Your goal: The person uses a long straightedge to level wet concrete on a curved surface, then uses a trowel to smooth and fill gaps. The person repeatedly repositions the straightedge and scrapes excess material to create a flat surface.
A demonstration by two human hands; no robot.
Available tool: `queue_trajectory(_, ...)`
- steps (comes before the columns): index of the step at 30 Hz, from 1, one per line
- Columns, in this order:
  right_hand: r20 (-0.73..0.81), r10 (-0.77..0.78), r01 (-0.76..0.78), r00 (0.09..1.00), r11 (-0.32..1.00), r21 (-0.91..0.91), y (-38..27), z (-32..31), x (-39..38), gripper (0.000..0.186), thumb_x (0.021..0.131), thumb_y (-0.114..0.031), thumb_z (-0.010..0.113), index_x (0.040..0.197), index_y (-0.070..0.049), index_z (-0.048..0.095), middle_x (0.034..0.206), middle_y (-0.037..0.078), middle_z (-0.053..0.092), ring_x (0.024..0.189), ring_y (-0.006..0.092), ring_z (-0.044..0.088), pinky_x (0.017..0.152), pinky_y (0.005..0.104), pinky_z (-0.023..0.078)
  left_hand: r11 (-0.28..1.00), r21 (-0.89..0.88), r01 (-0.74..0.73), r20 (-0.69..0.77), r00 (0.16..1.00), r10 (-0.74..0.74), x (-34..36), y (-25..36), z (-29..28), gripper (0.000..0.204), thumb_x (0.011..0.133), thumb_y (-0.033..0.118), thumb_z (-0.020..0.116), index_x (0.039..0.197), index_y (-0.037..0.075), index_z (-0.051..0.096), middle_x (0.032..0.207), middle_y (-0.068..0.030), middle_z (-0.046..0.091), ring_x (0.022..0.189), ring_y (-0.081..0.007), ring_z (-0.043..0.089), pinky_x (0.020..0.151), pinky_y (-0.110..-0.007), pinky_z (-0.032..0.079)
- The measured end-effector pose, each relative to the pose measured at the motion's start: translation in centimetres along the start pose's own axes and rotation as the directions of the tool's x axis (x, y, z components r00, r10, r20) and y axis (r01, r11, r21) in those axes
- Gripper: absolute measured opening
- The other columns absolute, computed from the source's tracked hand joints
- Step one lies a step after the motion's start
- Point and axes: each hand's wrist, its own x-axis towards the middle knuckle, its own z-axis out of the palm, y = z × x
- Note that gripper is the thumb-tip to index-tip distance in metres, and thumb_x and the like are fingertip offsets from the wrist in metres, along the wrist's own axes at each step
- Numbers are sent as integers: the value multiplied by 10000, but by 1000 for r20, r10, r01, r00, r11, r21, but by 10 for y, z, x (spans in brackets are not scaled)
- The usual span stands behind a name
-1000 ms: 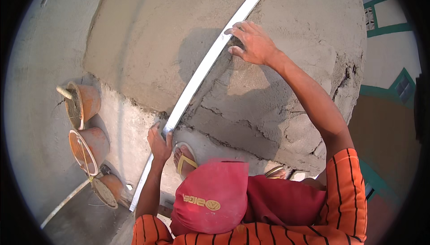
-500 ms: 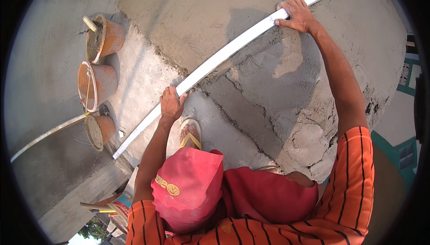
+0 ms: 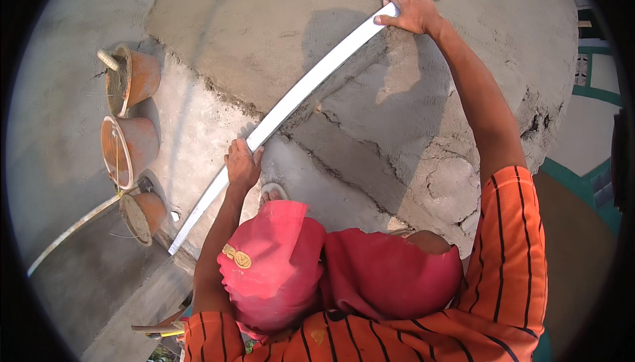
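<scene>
A long, pale metal straightedge (image 3: 311,84) lies slantwise across the ground, from near the buckets up to the top right, where its far end leaves the view. My left hand (image 3: 243,165) grips its lower part, thumb on the near side and fingers over the far side. Higher up, my right hand (image 3: 411,9) is closed around the bar, thumb along the near edge. Beyond the bar spreads smooth, wet grey mortar (image 3: 264,25). On the near side the mortar (image 3: 370,144) is rougher and cracked, partly in shadow.
Three orange-brown buckets stand at the left: one with mortar and a pale handle (image 3: 142,74), a middle one (image 3: 139,137), and a smaller mortar-filled one (image 3: 152,213). A pale strip (image 3: 73,230) runs along the left wall. My sandalled foot (image 3: 272,193) is below the bar.
The view has turned a little, so buckets, bar and hands appear shifted leftward. Both hands keep their hold on the straightedge, whose far end has passed out of the top of the view.
</scene>
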Motion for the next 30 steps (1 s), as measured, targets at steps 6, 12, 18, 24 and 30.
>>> queue_trajectory(6, -113, 14, -8, 993, 998, 55, 4, 3, -38, 992, 705, -927, 403, 1148, -67, 620, 999, 136, 526, 1047, 287, 464, 1056, 485, 292, 999, 6, -46, -54, 997, 46, -17, 5, 7, 445, 905, 360, 625, 1105, 3, 450, 1116, -204, 516, 1080, -386, 509, 895, -519, 377)
queue_trajectory(12, 64, 79, -81, 995, 996, 37, 6, -9, -79, 990, 718, -911, 410, 1192, -62, 597, 1061, 137, 524, 1098, 299, 461, 1115, 518, 240, 994, -6, -108, -59, 992, 108, -32, 18, 15, 429, 884, 353, 644, 1075, 8, 476, 1065, -186, 521, 1039, -368, 517, 884, -520, 373)
queue_trajectory(18, 87, 125, -129, 988, 991, 36, 6, -9, -112, 969, 740, -888, 403, 1231, -71, 576, 1126, 165, 511, 1206, 322, 424, 1179, 539, 143, 994, 23, -105, -60, 993, 106, -51, 29, 21, 439, 829, 321, 708, 1082, 39, 487, 1063, -146, 527, 1031, -340, 523, 864, -492, 381)
queue_trajectory(24, 124, 174, -181, 977, 982, 55, 0, -15, -142, 945, 742, -875, 420, 1215, -71, 577, 1167, 187, 506, 1235, 346, 411, 1169, 540, 150, 991, -5, -137, -62, 989, 136, -69, 29, 29, 447, 822, 324, 714, 1087, 44, 489, 1065, -138, 528, 1021, -335, 524, 866, -483, 379)
queue_trajectory(30, 173, 168, -171, 970, 985, 5, -5, -18, -155, 916, 747, -851, 457, 1246, -92, 566, 1187, 187, 507, 1280, 349, 393, 1156, 538, 183, 980, -37, -197, -17, 980, 196, -73, 24, 23, 459, 818, 343, 705, 1114, 49, 515, 1066, -144, 573, 1019, -345, 552, 869, -498, 394)
